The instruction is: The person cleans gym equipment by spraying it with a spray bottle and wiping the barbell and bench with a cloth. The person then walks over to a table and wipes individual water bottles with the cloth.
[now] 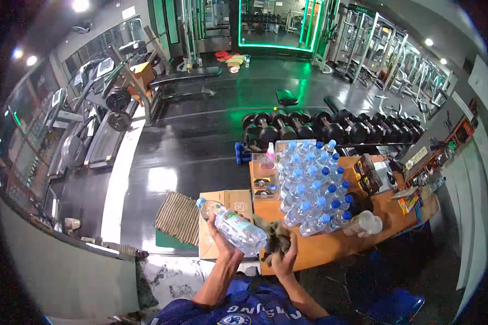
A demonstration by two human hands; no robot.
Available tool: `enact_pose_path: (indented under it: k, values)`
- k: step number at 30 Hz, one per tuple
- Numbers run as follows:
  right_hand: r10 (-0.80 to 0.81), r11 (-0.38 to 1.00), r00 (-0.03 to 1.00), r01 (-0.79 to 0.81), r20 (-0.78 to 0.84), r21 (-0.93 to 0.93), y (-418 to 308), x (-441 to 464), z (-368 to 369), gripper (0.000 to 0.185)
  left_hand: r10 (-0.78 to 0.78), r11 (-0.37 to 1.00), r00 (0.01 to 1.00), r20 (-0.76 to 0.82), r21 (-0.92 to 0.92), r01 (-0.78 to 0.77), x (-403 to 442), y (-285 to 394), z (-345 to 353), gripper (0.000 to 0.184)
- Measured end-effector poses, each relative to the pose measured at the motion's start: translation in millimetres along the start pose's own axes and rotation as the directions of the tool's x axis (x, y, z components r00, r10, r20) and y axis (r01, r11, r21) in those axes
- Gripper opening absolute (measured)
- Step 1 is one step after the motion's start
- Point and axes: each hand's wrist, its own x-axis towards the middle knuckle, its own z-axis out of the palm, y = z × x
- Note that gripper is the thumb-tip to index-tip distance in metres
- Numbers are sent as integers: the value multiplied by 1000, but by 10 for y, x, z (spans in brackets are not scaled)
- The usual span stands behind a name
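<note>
My left hand (224, 239) is wrapped round a clear plastic water bottle (239, 232) with a blue cap and a printed label. The bottle is tilted, its cap up to the left and its base toward my right hand. My right hand (285, 257) grips a crumpled brownish-grey cloth (275, 238) close beside the base; whether they touch I cannot tell. Just beyond, several blue-capped water bottles (312, 187) stand upright in a tight group on the wooden desk (309, 252). Beneath the held bottle lies a cardboard box (211, 241), partly hidden.
A striped brown mat (178, 218) lies left of the box. Clear cups (363, 223) and a dark box (367, 174) are right of the bottles; a pink-topped spray bottle (269, 154) is behind. A dumbbell rack (331, 130) stands past the desk, treadmills (100, 135) at left.
</note>
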Motion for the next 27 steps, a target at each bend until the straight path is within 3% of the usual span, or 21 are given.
enact_pose_path:
  k: [2,3,4,6,7,10,13,22,27]
  values:
    - [114,991,987,-105,-116,81,-82,21,45,46,-41,996,999,28,-72,43,33,4,-39,60]
    - [3,987,973,34,-229,157,-108,-23,110,47,-29,998,999,29,-57,31,46,3,-43,58]
    - [-186,980,969,194,-162,33,-121,-13,98,47,-20,999,999,30,-42,21,54,-5,-52,57]
    - [-512,843,858,509,33,-176,-253,49,35,46,-34,999,999,24,-38,35,72,-17,-83,57]
    - [-483,838,862,506,154,-205,-409,96,36,44,-39,999,999,22,-36,40,76,-17,-94,57]
    - [-418,896,907,421,52,-139,-505,73,143,49,-17,1000,1000,14,-26,18,70,-15,-104,59]
    - [-406,902,912,410,58,-134,-434,63,152,47,-25,999,1000,-9,-22,24,29,1,-82,59]
    - [-529,825,843,537,98,-177,-165,19,44,44,-81,994,996,44,-76,84,21,-13,-183,60]
    - [-484,860,874,485,47,-158,29,-41,-21,40,-77,997,997,-7,-21,77,-2,8,-266,61]
